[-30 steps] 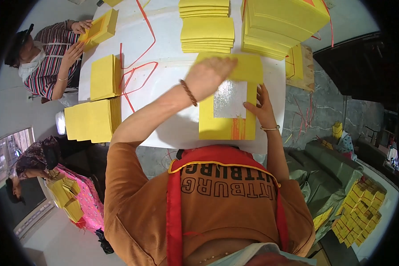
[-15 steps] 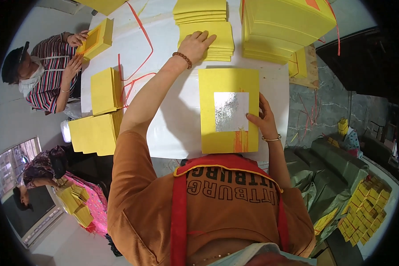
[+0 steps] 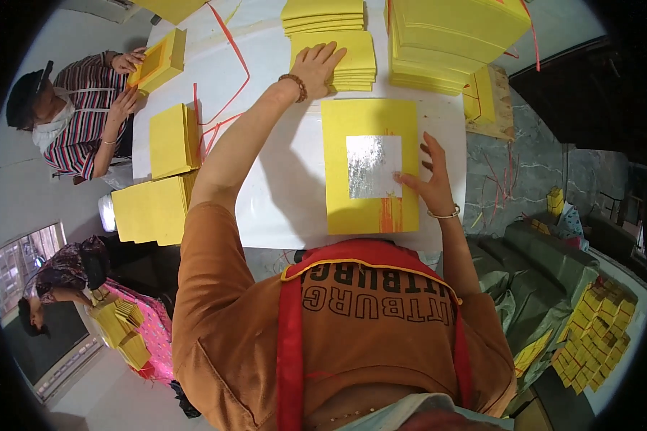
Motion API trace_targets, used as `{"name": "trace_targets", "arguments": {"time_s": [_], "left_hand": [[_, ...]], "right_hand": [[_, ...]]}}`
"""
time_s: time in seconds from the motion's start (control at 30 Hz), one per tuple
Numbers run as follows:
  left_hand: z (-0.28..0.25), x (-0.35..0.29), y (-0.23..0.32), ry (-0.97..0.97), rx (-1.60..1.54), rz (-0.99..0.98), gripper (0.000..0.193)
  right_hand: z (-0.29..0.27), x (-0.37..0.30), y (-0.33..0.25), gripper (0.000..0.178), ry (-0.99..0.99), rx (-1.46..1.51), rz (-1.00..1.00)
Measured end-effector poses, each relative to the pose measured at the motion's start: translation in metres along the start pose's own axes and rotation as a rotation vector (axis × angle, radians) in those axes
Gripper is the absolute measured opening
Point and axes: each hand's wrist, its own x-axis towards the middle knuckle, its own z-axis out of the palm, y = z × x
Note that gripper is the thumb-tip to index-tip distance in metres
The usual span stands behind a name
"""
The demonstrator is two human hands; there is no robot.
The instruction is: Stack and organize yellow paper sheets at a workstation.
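Observation:
In front of me on the table lies a stack of yellow paper [image 3: 372,117] with a silver foil square [image 3: 374,167] and orange streaks on its top sheet. Beside its right edge is my right hand [image 3: 436,178], fingers spread, with the thumb over the margin near the foil. My left arm reaches forward, and my left hand [image 3: 316,68] rests with outstretched fingers on a low pile of folded yellow paper [image 3: 354,54]. Its fingertips lie on the top sheet; I see nothing gripped in it.
A tall yellow paper stack [image 3: 438,50] stands at the far right of the white table [image 3: 287,172]. More yellow piles [image 3: 151,208] sit at the left edge, near red straps [image 3: 233,57]. Across the left side, a person in stripes [image 3: 86,108] handles a yellow block [image 3: 167,61].
My right hand has loosened from the sheet's right edge, its fingers spreading outward. My left hand stays on the folded pile, its fingers a little shifted. The view has moved slightly.

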Motion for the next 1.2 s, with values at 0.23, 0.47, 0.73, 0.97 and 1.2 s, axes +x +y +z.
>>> {"name": "trace_targets", "arguments": {"time_s": [0.23,0.47,0.73,0.97,1.2], "left_hand": [[-0.051,-0.038,0.028,0.206,-0.094,0.064,0.063],[-0.059,-0.159,0.166,0.102,-0.426,0.354,0.041],[-0.054,-0.173,0.178,0.087,-0.535,0.315,0.024],[-0.051,-0.166,0.176,-0.01,-0.782,0.142,0.012],[-0.049,-0.162,0.175,-0.17,-0.945,-0.059,0.013]], "right_hand": [[-0.006,-0.009,0.0,0.052,0.014,-0.481,-0.396],[0.002,-0.014,0.018,0.035,-0.046,-0.15,-0.388],[0.003,-0.012,0.027,0.03,-0.085,-0.011,-0.354],[0.002,-0.013,0.03,0.021,-0.073,0.003,-0.368],[0.003,-0.013,0.029,0.019,-0.07,0.01,-0.335]]}}
